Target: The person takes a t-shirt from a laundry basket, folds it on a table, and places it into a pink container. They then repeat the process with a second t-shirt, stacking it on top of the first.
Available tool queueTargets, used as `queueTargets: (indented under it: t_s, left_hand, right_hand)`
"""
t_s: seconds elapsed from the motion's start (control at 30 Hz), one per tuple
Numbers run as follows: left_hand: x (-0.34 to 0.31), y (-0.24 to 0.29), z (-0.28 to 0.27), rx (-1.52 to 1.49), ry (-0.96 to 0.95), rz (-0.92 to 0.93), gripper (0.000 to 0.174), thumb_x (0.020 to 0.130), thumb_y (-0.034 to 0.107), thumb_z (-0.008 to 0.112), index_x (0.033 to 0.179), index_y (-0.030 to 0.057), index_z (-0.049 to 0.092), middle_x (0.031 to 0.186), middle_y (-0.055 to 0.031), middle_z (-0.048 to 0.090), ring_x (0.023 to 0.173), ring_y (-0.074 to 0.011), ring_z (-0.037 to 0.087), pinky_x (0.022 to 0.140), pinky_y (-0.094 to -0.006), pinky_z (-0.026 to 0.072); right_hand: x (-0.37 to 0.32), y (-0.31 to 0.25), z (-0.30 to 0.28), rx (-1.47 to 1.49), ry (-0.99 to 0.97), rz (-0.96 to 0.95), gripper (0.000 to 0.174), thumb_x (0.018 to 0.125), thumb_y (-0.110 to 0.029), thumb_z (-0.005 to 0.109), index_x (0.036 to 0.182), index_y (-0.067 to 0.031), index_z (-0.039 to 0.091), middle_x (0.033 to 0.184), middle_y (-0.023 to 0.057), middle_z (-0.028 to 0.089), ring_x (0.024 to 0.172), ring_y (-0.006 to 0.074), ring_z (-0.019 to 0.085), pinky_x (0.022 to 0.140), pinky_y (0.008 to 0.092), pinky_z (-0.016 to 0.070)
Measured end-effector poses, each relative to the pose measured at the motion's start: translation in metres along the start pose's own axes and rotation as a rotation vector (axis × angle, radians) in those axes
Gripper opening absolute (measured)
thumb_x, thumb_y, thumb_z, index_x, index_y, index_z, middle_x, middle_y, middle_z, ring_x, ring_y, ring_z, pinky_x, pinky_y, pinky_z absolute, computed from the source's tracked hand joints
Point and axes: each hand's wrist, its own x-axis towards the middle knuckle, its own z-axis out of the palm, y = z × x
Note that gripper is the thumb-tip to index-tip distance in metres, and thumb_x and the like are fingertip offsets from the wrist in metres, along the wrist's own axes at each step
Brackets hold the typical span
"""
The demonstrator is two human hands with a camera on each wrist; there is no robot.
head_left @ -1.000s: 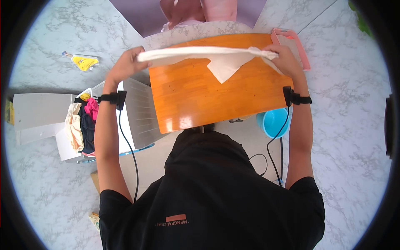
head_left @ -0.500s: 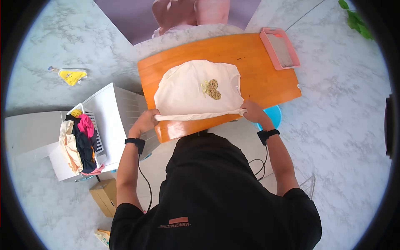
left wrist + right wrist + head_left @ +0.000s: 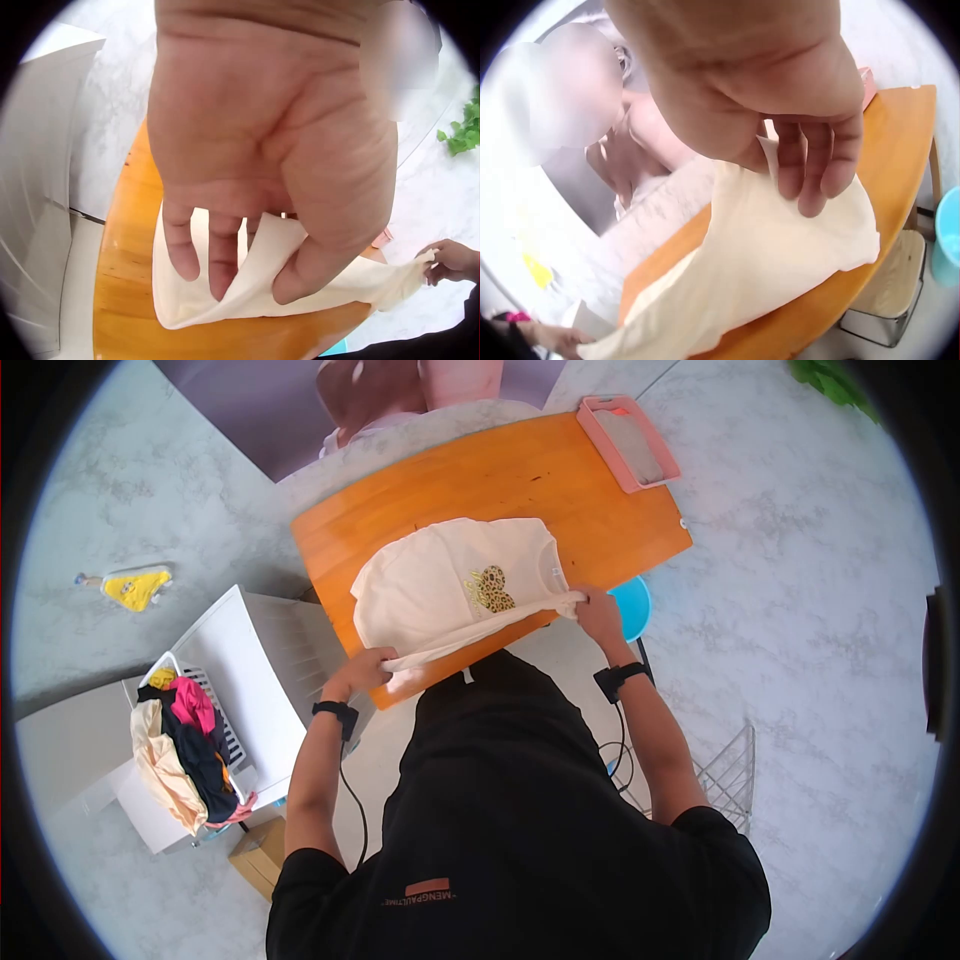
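A cream shirt with a leopard-print motif lies across the wooden table, its near edge lifted between both hands. The left hand pinches that edge at its left end, by the table's near left corner. At the other end the right hand grips the cloth below the neckline. In the left wrist view, the left hand has cloth between thumb and fingers. The right wrist view shows the right hand with its thumb and fingers on the cream cloth.
A pink tray stands at the table's far right corner. On the left, a white basket of clothes sits by a white cabinet. A blue bucket is beyond the right hand, and a wire rack stands at lower right.
The shirt came down from a raised, stretched position and spread over the table. Since then its near edge has been drawn toward the body, and both hands still hold it.
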Motion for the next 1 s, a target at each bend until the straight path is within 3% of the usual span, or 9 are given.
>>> queueTargets:
  t_s: [0.17,0.27,0.47,0.53,0.67,0.73,0.87,0.93,1.0]
  left_hand:
    - [0.014,0.007,-0.012,0.107,-0.114,0.033,0.028,0.082,0.003,0.068,0.110,0.0026,0.070,0.100,-0.0136,0.073,0.098,-0.0250,0.069,0.090,-0.0349,0.0536]
    - [0.021,0.008,-0.044,0.167,-0.039,-0.079,0.047,0.081,0.014,0.067,0.126,0.0047,0.071,0.120,-0.0195,0.074,0.117,-0.0346,0.068,0.101,-0.0398,0.0531]
    - [0.013,0.087,-0.116,0.378,-0.121,-0.264,0.051,0.079,0.020,0.067,0.128,0.0069,0.072,0.132,-0.0219,0.069,0.125,-0.0356,0.065,0.109,-0.0405,0.0501]
    - [0.014,0.144,-0.120,0.517,-0.057,-0.071,0.063,0.080,0.028,0.077,0.138,0.0037,0.064,0.137,-0.0187,0.066,0.128,-0.0344,0.062,0.109,-0.0394,0.0482]
    - [0.071,0.272,-0.077,0.068,0.334,0.592,0.087,0.082,0.032,0.089,0.150,-0.0002,0.047,0.148,-0.0176,0.058,0.126,-0.0307,0.063,0.107,-0.0393,0.0491]
    - [0.092,0.329,-0.059,-0.289,0.183,0.588,0.071,0.086,0.020,0.087,0.146,0.0002,0.055,0.134,-0.0120,0.066,0.117,-0.0214,0.064,0.103,-0.0351,0.0502]
    - [0.108,0.353,-0.081,-0.249,0.137,0.451,0.032,0.097,0.013,0.076,0.125,-0.0006,0.072,0.105,-0.0031,0.075,0.096,-0.0114,0.066,0.088,-0.0297,0.0535]
    - [0.097,0.369,-0.096,-0.328,0.153,0.373,0.031,0.099,0.015,0.074,0.126,-0.0003,0.071,0.106,-0.0025,0.075,0.095,-0.0103,0.066,0.086,-0.0288,0.0538]
    - [0.095,0.368,-0.106,-0.458,0.190,0.365,0.031,0.103,0.018,0.069,0.128,0.0005,0.071,0.109,-0.0016,0.075,0.093,-0.0086,0.066,0.082,-0.0269,0.0544]
  right_hand:
    - [0.013,-0.017,-0.016,0.117,0.250,-0.256,0.022,0.090,-0.005,0.063,0.108,-0.0041,0.076,0.107,0.0191,0.074,0.104,0.0364,0.071,0.088,0.0426,0.0561]
    - [0.028,-0.027,-0.024,0.209,0.376,-0.509,0.021,0.090,0.000,0.062,0.107,-0.0017,0.074,0.111,0.0178,0.072,0.106,0.0380,0.068,0.089,0.0414,0.0549]
    - [0.057,-0.077,-0.069,0.569,-0.061,-0.410,0.023,0.091,0.000,0.059,0.111,-0.0014,0.072,0.105,0.0162,0.075,0.095,0.0276,0.071,0.084,0.0364,0.0547]
    - [0.067,-0.098,-0.081,0.497,-0.199,-0.496,0.034,0.090,0.001,0.053,0.119,-0.0027,0.071,0.104,0.0120,0.074,0.098,0.0217,0.070,0.088,0.0330,0.0537]
    - [0.086,-0.146,-0.084,0.529,-0.329,-0.631,0.030,0.088,-0.001,0.056,0.115,-0.0021,0.070,0.099,0.0114,0.074,0.094,0.0219,0.069,0.085,0.0327,0.0535]
    - [0.087,-0.164,-0.095,0.459,-0.311,-0.625,0.018,0.087,-0.004,0.063,0.104,-0.0007,0.069,0.092,0.0094,0.072,0.090,0.0192,0.068,0.083,0.0334,0.0535]
    - [0.119,-0.144,-0.116,0.627,-0.402,-0.522,0.025,0.085,-0.005,0.074,0.108,-0.0024,0.065,0.096,0.0054,0.070,0.093,0.0154,0.065,0.082,0.0343,0.0538]
    - [0.125,-0.134,-0.124,0.939,-0.532,-0.588,0.052,0.082,-0.008,0.085,0.127,-0.0050,0.059,0.107,0.0029,0.068,0.099,0.0134,0.064,0.085,0.0342,0.0541]
    - [0.110,-0.137,-0.120,0.976,-0.621,-0.604,0.050,0.080,-0.012,0.087,0.123,-0.0028,0.063,0.105,0.0037,0.069,0.096,0.0150,0.065,0.085,0.0341,0.0541]
